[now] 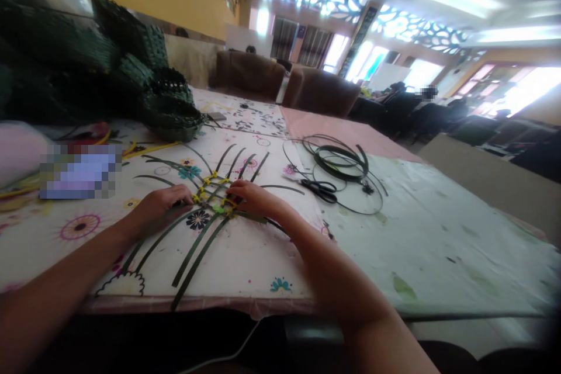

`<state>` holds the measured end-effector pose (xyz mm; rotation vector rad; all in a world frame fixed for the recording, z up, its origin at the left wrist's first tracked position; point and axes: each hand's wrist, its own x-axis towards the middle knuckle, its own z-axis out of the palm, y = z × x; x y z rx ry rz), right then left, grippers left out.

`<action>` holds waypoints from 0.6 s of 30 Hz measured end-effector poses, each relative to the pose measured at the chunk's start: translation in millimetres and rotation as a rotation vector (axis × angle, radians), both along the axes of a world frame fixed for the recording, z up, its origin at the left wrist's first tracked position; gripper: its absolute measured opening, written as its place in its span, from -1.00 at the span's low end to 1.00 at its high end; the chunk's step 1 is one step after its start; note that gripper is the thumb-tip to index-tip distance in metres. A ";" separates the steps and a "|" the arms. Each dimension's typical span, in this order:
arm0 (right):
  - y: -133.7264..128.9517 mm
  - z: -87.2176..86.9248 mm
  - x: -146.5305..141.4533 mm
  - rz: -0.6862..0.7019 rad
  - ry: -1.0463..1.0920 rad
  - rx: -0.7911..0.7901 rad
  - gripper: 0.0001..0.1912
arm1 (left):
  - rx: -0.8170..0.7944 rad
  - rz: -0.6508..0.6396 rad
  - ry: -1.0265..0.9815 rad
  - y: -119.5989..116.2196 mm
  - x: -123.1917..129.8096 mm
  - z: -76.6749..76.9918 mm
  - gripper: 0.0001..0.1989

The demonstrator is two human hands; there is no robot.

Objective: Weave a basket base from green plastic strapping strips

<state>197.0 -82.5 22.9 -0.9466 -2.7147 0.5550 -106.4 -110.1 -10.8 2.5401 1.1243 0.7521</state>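
A woven base of dark green strips [214, 190] lies flat on the patterned tablecloth, its long ends fanning out on all sides. Yellow ties mark the edges of its square centre. My left hand [173, 198] is at the left edge of the weave, fingers curled closed by a strip there; what the fingertips pinch is too small to make out. At the right edge my right hand [245, 196] has its fingers closed over the strips beside the yellow ties. Its fingertips are partly hidden.
Black-handled scissors [322, 190] lie right of the weave, beside a coil of green strip [342, 160]. Dark green woven baskets [170, 111] pile up at the back left. A blurred-out bluish rectangle [83, 172] lies left. Brown chairs [249, 76] stand beyond the table.
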 end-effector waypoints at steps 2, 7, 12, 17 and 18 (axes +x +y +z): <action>0.9 -1.8 -0.5 0.002 -0.003 0.013 -0.57 | 0.000 -0.004 -0.003 -0.8 0.2 1.3 -0.73; 0.3 -0.3 3.2 0.003 -0.031 0.010 -0.50 | -0.017 -0.015 0.000 -1.7 0.6 3.0 -0.74; -16.0 6.7 4.5 0.012 -0.102 0.037 -0.20 | -0.019 -0.020 0.002 -0.8 0.7 1.9 -0.72; -28.7 0.1 -0.5 -0.077 -0.133 0.106 -0.15 | -0.024 -0.010 0.003 -1.1 1.8 1.9 -0.68; -29.8 -1.9 -1.5 -0.089 -0.138 0.114 -0.16 | -0.019 -0.007 0.000 -1.3 2.2 2.1 -0.67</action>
